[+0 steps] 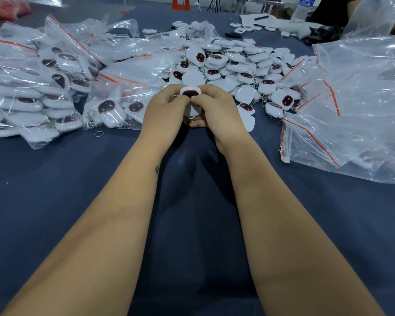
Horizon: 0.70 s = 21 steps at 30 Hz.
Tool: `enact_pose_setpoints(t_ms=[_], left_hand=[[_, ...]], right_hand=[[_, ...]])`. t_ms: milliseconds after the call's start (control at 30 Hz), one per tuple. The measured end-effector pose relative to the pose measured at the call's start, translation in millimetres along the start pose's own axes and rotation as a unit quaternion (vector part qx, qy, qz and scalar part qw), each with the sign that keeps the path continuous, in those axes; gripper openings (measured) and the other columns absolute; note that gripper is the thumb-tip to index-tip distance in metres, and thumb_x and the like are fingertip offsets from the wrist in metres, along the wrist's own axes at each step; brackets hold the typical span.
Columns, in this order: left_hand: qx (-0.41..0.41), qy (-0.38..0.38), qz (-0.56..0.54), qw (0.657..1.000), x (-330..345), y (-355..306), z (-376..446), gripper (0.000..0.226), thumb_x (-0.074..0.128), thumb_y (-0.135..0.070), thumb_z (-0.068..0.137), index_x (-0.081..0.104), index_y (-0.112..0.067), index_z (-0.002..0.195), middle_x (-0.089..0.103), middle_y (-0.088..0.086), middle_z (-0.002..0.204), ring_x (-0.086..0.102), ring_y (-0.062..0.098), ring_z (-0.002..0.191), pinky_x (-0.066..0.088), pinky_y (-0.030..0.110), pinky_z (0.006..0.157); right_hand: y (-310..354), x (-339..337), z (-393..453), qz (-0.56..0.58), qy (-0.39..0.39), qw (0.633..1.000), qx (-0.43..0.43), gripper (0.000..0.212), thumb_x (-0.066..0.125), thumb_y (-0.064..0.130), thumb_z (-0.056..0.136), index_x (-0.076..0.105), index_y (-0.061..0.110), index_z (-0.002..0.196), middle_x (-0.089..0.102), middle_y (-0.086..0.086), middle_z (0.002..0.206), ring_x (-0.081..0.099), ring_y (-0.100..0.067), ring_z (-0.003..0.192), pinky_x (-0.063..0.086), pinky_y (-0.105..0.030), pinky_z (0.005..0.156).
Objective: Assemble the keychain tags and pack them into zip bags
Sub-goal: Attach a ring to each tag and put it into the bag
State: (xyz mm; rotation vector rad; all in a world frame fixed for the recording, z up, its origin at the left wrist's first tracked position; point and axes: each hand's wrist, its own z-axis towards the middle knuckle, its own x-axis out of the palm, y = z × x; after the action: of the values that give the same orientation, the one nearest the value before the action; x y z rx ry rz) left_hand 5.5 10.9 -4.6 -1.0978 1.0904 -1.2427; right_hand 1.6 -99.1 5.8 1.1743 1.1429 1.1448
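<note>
A white keychain tag [190,91] with a black, red-rimmed face is held above the dark blue table [55,201] at the centre. My left hand [167,110] grips its left side and my right hand [217,108] grips its right side, thumbs meeting on its front. A small red light glows at its top edge. Its lower part is hidden between my fingers. Behind it lies a heap of loose tags [233,62]. Filled zip bags [43,87] are piled at the left.
Empty clear zip bags [356,106] with red seals lie at the right. A loose metal ring [98,133] sits on the cloth left of my hands. A water bottle [302,9] stands at the far right back.
</note>
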Motion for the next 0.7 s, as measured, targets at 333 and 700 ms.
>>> enact_pose_setpoints(t_ms=[333,700], left_hand=[[0.013,-0.001,0.01,1.0,-0.7,-2.2,-2.9,0.028,0.05,-0.007,0.092,0.067,-0.029,0.099,0.068,0.003,0.086,0.061,0.011,0.075,0.052,0.026,0.07],[0.026,-0.018,0.039,0.999,0.0,-5.2,-5.8,0.028,0.054,-0.009,0.094,0.066,-0.034,0.095,0.072,-0.009,0.078,0.065,0.0,0.065,0.047,0.015,0.057]], right_hand=[[2.0,-0.6,-0.7,0.03,0.011,0.999,0.008,0.019,0.05,0.002,0.09,0.064,0.015,0.088,0.065,-0.012,0.094,0.064,-0.019,0.076,0.055,-0.028,0.063],[2.5,-1.3,-0.1,0.037,0.012,0.999,0.015,0.021,0.048,-0.001,0.088,0.063,0.014,0.089,0.065,-0.014,0.097,0.064,-0.015,0.067,0.053,-0.025,0.059]])
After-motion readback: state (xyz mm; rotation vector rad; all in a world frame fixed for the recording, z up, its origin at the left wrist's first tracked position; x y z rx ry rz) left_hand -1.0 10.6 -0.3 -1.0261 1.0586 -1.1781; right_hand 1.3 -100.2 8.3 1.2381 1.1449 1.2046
